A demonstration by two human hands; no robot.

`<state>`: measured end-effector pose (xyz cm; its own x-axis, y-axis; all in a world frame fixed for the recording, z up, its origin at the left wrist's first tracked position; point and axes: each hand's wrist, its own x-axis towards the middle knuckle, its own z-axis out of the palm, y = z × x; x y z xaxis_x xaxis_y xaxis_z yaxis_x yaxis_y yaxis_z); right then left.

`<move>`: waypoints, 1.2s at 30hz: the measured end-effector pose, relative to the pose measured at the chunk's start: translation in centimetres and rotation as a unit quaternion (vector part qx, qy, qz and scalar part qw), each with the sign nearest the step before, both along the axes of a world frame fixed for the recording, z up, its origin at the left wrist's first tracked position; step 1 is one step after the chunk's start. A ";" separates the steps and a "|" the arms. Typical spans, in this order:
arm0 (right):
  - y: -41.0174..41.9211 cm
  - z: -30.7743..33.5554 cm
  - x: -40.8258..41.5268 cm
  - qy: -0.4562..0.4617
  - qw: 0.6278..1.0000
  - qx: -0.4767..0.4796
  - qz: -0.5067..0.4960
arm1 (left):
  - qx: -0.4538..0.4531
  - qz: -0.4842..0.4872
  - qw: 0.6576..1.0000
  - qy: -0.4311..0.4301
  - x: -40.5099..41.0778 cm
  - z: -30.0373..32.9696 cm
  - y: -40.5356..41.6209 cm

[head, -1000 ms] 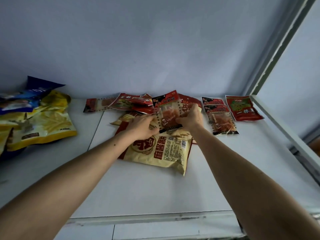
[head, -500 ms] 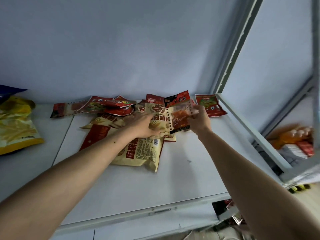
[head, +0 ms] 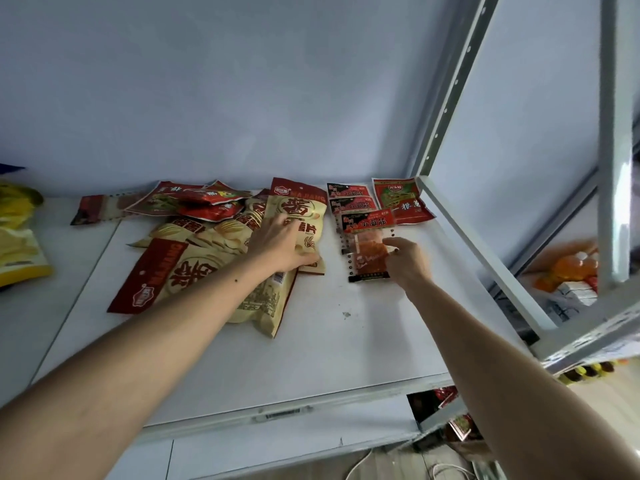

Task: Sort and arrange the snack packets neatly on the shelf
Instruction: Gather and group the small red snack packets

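On the white shelf (head: 311,344) my right hand (head: 410,263) pinches the right edge of a small clear packet with a red header (head: 365,252). It lies overlapping two like packets (head: 349,197) behind it. A red and green packet (head: 403,202) lies at the far right. My left hand (head: 282,245) rests with spread fingers on a cream and red chip bag (head: 299,211). A larger bag of that kind (head: 204,282) lies under my left forearm. Several red packets (head: 194,200) are piled at the back.
A yellow bag (head: 17,252) lies at the far left, and a long dark red packet (head: 100,209) near the back wall. A grey side rail (head: 485,254) and a perforated upright (head: 446,98) bound the shelf on the right. Orange goods (head: 571,268) sit beyond it.
My right hand carried the small packet to the right and laid it on the like packets. My left hand let go of it and came to rest on the cream chip bag.
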<state>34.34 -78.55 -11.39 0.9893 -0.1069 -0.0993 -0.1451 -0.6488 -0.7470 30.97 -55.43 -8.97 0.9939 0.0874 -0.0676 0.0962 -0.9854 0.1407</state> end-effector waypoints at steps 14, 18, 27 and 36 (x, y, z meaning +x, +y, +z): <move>9.5 1.0 -0.5 0.004 0.981 -0.058 0.186 | -0.074 0.160 0.983 0.054 1.2 0.3 0.4; 11.1 0.6 -0.1 0.055 0.985 0.022 0.160 | -0.145 0.174 0.974 0.010 1.4 0.0 0.6; 11.1 1.6 0.3 0.012 0.983 0.167 0.077 | -0.276 0.150 0.944 -0.101 1.1 -0.1 3.5; 9.4 2.0 1.5 -0.088 0.986 0.133 0.045 | 0.086 -0.015 0.995 0.053 1.2 -2.8 7.3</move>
<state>35.82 -69.17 -9.42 0.9980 -0.0118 0.0627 0.0515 -0.4316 -0.9006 32.17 -48.15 -11.80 0.9842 0.0770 -0.1594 0.0716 -0.9967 -0.0391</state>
